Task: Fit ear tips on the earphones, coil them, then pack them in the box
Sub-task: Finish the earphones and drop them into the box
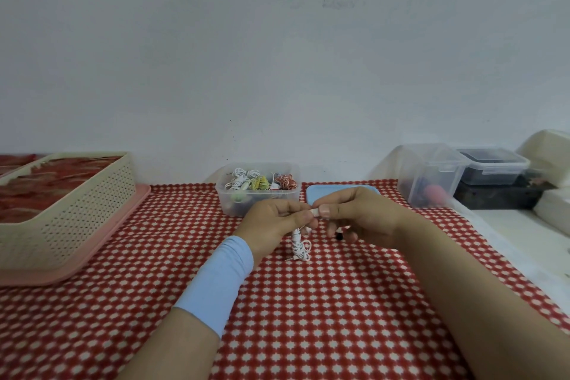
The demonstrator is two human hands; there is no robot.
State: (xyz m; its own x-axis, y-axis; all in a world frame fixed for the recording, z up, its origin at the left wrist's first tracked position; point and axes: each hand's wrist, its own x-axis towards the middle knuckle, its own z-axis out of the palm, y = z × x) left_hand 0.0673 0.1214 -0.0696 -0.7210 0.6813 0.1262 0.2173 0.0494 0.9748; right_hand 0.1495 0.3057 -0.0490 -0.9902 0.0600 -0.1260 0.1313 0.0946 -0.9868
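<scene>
My left hand (274, 219) and my right hand (357, 219) meet in the middle, above the red spotty cloth (308, 318). My left hand grips the white earphones (300, 248), which hang down from it in a tangled bunch. My right hand pinches a small white piece (315, 212) at the top of them. A tiny black thing (339, 236) sits by my right hand's low fingers; I cannot tell what it is.

Just past my hands stands the clear box (257, 194), with coiled sets in white, yellow and red inside. A blue lid (311, 194) lies flat right of it, partly behind my right hand. Far left, a cream basket (77, 203) with little holes sits on a pink tray (123, 225). Far right are clear tubs (428, 176).

The wall stands close behind the box. The cloth's right edge slants along beside my right arm. The widest stretch of cloth is near me, between my arms and left of my blue sleeve (219, 281).
</scene>
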